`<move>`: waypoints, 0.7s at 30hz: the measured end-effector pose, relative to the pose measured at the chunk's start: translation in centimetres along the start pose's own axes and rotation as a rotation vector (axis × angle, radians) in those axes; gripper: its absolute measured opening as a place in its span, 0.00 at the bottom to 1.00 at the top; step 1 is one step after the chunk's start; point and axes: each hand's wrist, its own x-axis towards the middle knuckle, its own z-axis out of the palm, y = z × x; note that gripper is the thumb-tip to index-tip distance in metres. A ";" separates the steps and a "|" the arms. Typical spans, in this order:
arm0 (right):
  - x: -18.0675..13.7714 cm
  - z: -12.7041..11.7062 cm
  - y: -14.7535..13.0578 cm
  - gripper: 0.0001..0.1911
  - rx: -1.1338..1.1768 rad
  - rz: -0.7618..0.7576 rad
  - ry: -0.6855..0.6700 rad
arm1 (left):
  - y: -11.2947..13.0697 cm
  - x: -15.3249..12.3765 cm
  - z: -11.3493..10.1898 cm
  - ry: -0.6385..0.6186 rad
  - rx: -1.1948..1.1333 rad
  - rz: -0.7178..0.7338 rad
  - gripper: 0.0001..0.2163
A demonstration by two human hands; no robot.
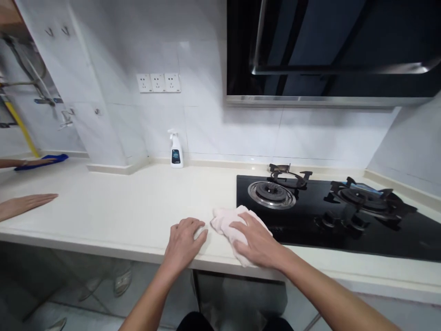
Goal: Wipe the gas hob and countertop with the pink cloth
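Observation:
My right hand (257,241) lies flat on a crumpled pale pink cloth (225,220), pressing it on the cream countertop (131,207) beside the left edge of the black gas hob (310,230). My left hand (184,241) rests palm down on the counter just left of the cloth, fingers slightly curled and holding nothing. A white spray bottle (176,149) stands upright at the back wall, well beyond both hands.
Another person's hand (25,204) lies flat on the counter at far left; their other hand is on a blue cloth (43,161) further back. Two burners with pan supports (368,200) sit on the hob. A range hood (330,50) hangs above it.

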 end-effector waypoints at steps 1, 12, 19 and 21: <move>-1.1 -0.3 0.2 0.24 0.026 -0.010 0.018 | -0.1 0.1 0.0 -0.004 0.004 -0.001 0.10; -8.9 -6.3 12.6 0.25 0.004 0.477 0.169 | 0.0 0.3 0.2 -0.010 0.077 0.010 0.11; -4.0 -4.9 8.0 0.25 -0.057 0.434 0.148 | 0.3 0.4 0.0 -0.014 0.075 -0.003 0.12; -3.5 -3.4 4.5 0.24 -0.006 0.281 0.108 | 0.1 0.5 -0.1 -0.016 0.073 -0.008 0.13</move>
